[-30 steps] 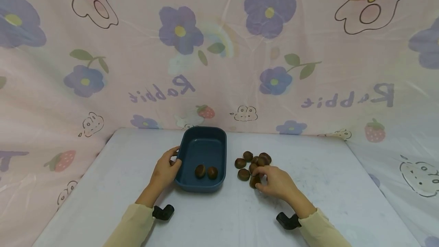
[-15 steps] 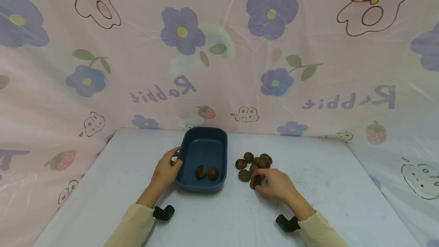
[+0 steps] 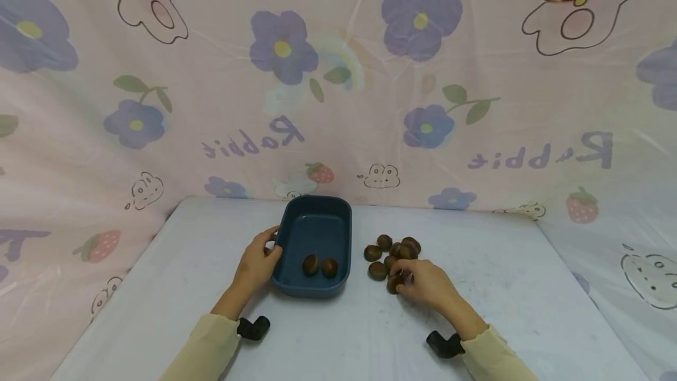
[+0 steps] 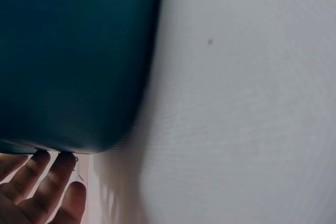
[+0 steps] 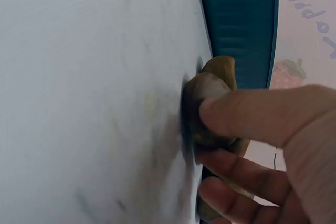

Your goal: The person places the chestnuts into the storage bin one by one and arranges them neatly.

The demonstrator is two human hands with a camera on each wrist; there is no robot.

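A dark blue rectangular plastic box (image 3: 312,231) stands on the white table, with two brown chestnuts (image 3: 319,266) inside at its near end. My left hand (image 3: 256,263) holds the box by its left side, thumb at the rim and fingers on the outer wall. In the left wrist view, fingertips (image 4: 65,161) meet the blue wall; the thumb is out of sight there. To the right of the box lies a loose cluster of chestnuts (image 3: 377,271). My right hand (image 3: 428,284) pinches the nearest chestnut (image 5: 202,108) between thumb and fingers, low at the table surface.
The white table (image 3: 338,340) runs back to a pink patterned cloth (image 3: 338,104) hanging behind and at both sides. Black wrist devices (image 3: 254,328) sit at both sleeve cuffs. Several chestnuts lie close beyond the right fingers.
The right hand's chestnut has shifted slightly toward the near side, a little apart from the cluster. The left hand and the box stay in place; the head view drifts slightly.
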